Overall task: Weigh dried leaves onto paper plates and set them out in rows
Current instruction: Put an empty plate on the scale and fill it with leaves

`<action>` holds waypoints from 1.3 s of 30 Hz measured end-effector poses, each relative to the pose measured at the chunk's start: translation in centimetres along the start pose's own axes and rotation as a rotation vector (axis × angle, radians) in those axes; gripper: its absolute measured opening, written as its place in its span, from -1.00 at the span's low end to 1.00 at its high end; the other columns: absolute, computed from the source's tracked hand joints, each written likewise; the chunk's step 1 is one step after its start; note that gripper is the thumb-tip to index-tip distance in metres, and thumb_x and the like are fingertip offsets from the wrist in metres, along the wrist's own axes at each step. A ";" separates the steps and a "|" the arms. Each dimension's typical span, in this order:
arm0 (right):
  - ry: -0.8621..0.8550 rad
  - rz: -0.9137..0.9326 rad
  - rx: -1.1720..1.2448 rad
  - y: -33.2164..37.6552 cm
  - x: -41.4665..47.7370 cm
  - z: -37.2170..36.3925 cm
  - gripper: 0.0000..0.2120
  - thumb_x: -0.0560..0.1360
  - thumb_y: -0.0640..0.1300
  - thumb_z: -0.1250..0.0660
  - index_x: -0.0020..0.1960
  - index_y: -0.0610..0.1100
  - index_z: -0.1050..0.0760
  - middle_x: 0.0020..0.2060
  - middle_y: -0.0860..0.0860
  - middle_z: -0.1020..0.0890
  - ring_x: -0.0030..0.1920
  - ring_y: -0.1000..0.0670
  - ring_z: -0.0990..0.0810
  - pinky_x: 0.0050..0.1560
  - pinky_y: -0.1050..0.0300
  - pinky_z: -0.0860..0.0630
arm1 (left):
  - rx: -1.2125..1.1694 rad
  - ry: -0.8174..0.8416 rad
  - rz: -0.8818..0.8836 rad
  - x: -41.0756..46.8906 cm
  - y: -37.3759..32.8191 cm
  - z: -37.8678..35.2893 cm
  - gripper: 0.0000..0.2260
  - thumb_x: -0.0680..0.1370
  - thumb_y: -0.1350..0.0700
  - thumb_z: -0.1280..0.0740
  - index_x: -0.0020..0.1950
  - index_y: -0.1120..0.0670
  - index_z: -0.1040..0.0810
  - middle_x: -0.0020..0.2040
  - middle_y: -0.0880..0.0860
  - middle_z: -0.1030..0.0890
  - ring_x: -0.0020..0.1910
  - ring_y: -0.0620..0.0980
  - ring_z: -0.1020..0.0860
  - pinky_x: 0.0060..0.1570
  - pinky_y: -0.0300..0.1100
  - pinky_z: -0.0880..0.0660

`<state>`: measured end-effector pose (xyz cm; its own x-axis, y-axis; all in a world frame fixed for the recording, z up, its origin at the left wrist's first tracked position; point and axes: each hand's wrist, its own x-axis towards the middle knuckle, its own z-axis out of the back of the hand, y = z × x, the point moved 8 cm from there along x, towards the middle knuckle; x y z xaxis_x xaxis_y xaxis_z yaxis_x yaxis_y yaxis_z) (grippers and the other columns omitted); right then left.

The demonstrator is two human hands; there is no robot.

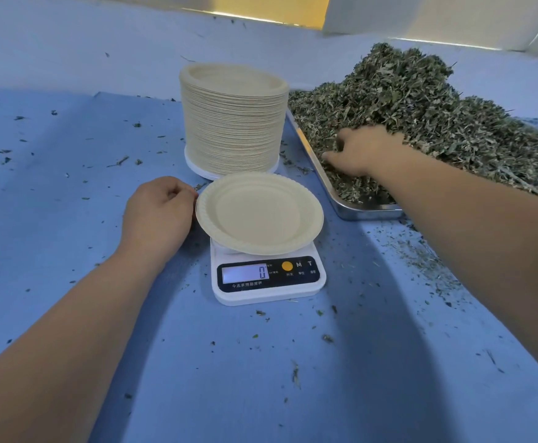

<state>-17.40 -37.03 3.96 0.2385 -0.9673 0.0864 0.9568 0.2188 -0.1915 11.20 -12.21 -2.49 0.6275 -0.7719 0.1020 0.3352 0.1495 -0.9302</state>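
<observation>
Your left hand and right hand are bare: no gloves, rings or watch. Both forearms show uncovered, with no sleeve reaching into view.

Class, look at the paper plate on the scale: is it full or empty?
Empty. The paper plate shows only its bare surface, and the scale display reads 0.

A blue-covered table meets a pale wall; yellow light glows beyond.
</observation>
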 end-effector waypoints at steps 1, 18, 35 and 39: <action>0.081 -0.002 0.050 0.0 -0.1 -1.4 -0.28 0.54 0.43 -0.09 0.56 0.04 -0.25 0.46 -0.20 -0.42 0.43 -0.30 -0.38 0.41 -0.28 -0.33 | -0.001 0.001 -0.001 0.0 0.0 0.0 -0.80 0.43 0.05 -0.23 -0.18 -0.07 -0.67 -0.22 -0.09 -0.69 -0.11 0.03 -0.66 0.05 0.11 -0.64; -0.245 0.140 0.328 -0.3 -3.8 0.9 -0.57 0.66 0.13 -0.19 0.35 -0.15 -0.47 -0.04 -0.17 -0.63 -0.11 -0.20 -0.57 -0.13 0.02 -0.49 | 0.002 0.007 -0.057 0.2 0.0 -0.2 -0.84 0.46 0.08 -0.27 -0.19 -0.02 -0.65 -0.31 -0.06 -0.65 -0.27 -0.06 -0.57 -0.18 -0.11 -0.51; -0.433 0.242 0.593 2.4 -9.4 6.9 -0.65 0.64 0.14 -0.21 0.05 -0.12 -0.58 -0.24 -0.04 -0.60 -0.26 -0.07 -0.53 -0.23 0.05 -0.44 | 0.018 -0.001 -0.051 0.4 0.2 -0.3 -0.84 0.48 0.11 -0.27 -0.19 -0.02 -0.65 -0.36 -0.10 -0.60 -0.26 -0.05 -0.55 -0.14 -0.10 -0.51; -0.462 0.458 0.667 7.9 -14.2 9.3 -0.70 0.63 0.12 -0.24 0.12 -0.06 -0.61 -0.10 0.01 -0.64 -0.09 -0.02 -0.57 -0.09 0.07 -0.47 | 0.027 0.009 -0.060 0.2 0.1 -0.3 -0.85 0.46 0.10 -0.27 -0.18 -0.01 -0.65 -0.28 0.01 -0.65 -0.25 -0.04 -0.56 -0.12 -0.04 -0.56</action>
<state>-11.68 -20.39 10.29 0.5220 -0.6525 0.5493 0.6164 0.7337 0.2859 11.12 -12.51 -2.64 0.5990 -0.7857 0.1544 0.3913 0.1191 -0.9125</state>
